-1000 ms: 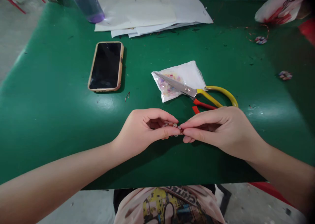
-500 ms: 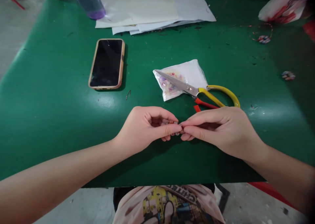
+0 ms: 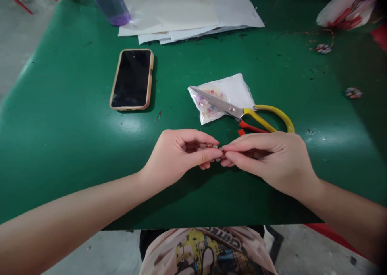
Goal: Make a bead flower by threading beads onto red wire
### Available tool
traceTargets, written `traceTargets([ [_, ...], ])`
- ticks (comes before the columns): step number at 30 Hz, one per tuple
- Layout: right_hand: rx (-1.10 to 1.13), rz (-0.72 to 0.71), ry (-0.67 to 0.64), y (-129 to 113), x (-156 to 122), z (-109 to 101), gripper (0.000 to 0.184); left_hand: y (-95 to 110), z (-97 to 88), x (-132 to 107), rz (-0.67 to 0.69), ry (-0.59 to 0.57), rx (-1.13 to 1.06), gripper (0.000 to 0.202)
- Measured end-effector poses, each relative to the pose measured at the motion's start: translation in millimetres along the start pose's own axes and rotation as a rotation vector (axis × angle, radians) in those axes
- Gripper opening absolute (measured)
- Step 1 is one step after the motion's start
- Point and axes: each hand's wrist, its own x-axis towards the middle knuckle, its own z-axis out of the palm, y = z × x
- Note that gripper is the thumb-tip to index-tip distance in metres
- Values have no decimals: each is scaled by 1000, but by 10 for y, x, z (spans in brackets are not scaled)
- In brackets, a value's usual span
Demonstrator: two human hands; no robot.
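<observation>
My left hand (image 3: 181, 156) pinches a small beaded piece (image 3: 215, 146) with reddish and clear beads between thumb and fingers. Meeting it from the other side, my right hand (image 3: 269, 158) has its thumb and fingertips closed on the right edge of the same piece. Fingers cover most of the beadwork. Just beyond the hands, scissors (image 3: 229, 107) with one yellow and one red handle lie across a small clear-and-white packet (image 3: 238, 89) of coloured beads. A short bent wire (image 3: 158, 117) lies on the green table to the left of the packet.
A phone (image 3: 133, 79) in a tan case lies left of the packet. Paper sheets (image 3: 181, 11) and a purple-based bottle (image 3: 111, 7) are at the back. On the right are a beaded piece with wire (image 3: 323, 48), another beaded piece (image 3: 353, 92) and a plastic bag (image 3: 347, 9).
The hands stay together on the beaded piece. My left thumb has drawn back slightly, showing a bit more of the beads. Nothing on the table has moved.
</observation>
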Motion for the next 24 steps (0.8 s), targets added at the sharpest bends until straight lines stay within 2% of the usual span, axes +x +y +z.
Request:
traceTargets([
  [7,50,49,123,15,54,-76,11,-17,-16,15,17,-69,-204,28],
  [17,192,6,69,7,47,-43,21,9,6,-26,8,-134,-311,32],
  [24,67,-95,83,-1,34,-41,24,-8,9,-16,22,-198,-362,35],
])
